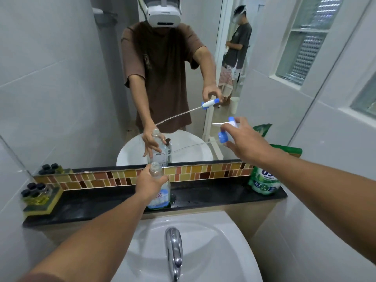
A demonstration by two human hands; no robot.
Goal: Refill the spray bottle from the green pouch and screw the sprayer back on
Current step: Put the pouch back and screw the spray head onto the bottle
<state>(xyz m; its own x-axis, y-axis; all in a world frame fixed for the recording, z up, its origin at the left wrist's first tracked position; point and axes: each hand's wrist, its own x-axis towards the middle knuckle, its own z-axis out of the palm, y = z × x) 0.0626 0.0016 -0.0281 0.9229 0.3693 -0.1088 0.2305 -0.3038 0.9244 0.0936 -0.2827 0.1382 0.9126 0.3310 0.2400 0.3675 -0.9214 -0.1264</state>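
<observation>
A clear spray bottle (160,197) with a blue and white label stands upright on the black ledge behind the sink, its neck open. My left hand (148,184) is wrapped around its shoulder. My right hand (247,143) holds the white and blue sprayer head (224,131) up in the air to the right of the bottle, its thin dip tube (189,147) trailing left towards the mirror. The green pouch (264,181) stands on the ledge at the right, partly hidden by my right forearm.
A white sink (213,237) with a chrome tap (174,251) lies below the black ledge (91,202). A rack of small dark-capped bottles (38,195) sits at the ledge's left end. The mirror (81,78) above reflects me and another person standing behind.
</observation>
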